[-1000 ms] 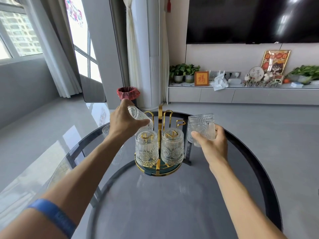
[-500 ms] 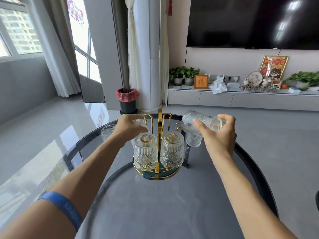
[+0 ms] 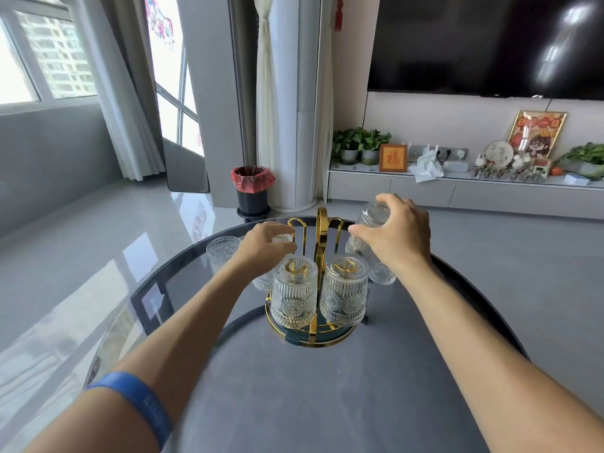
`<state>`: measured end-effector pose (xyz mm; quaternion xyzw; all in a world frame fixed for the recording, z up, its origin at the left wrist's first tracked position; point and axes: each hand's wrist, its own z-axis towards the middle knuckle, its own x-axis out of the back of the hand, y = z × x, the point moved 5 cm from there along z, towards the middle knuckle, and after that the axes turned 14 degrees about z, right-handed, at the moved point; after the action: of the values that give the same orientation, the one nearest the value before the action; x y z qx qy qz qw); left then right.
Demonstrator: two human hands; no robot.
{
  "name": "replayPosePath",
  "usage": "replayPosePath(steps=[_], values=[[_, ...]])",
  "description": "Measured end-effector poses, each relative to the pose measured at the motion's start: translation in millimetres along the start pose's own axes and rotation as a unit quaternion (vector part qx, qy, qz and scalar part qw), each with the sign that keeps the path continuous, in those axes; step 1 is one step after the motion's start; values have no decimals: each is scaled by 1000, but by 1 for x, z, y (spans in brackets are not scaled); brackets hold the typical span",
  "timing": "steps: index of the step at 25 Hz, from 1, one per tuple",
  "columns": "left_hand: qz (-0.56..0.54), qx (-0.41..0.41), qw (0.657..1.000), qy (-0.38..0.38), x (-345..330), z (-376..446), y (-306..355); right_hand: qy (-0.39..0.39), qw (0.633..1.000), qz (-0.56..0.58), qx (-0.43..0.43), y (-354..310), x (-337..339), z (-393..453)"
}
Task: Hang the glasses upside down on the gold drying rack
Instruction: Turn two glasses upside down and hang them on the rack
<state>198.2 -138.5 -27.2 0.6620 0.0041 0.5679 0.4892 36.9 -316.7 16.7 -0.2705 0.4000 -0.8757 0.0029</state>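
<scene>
Nearest the camera, our two forearms reach over the round dark glass desk [image 3: 294, 403], a blue wristband [image 3: 137, 402] on the left one. Past them stands the gold drying rack [image 3: 322, 256], its round base on the desk. On its near side two ribbed glasses hang upside down: near-left glass [image 3: 294, 297] and near-right glass [image 3: 343, 294]. Our left hand [image 3: 264, 245] closes its fingers on a glass [image 3: 263, 282] at the rack's left side, inverted, mostly hidden behind the hand. Our right hand [image 3: 397, 230] grips another glass [image 3: 367, 223] from above, bottom up, at the rack's right side; we cannot tell if it is seated on a prong. One upright glass [image 3: 223, 253] stands on the desk left of the rack, apart from it. Farther off, a bin with a red bag [image 3: 252, 188] sits on the floor.
</scene>
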Motion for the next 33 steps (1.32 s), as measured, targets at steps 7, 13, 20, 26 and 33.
replayPosePath(steps=[7,13,20,26,33], values=[[19,-50,998,20,-2,2,-4,-160,985,-60,2,12,-32,7],[49,-61,996,36,-7,7,-3,-214,975,0,-61,34,-41,-1],[-38,-34,980,195,8,-11,-8,-145,986,71,-38,47,-36,-14],[-7,131,953,274,11,-15,-70,-17,991,87,-101,90,-23,-16],[61,243,946,206,-8,16,-134,-5,990,78,-116,130,-55,-23]])
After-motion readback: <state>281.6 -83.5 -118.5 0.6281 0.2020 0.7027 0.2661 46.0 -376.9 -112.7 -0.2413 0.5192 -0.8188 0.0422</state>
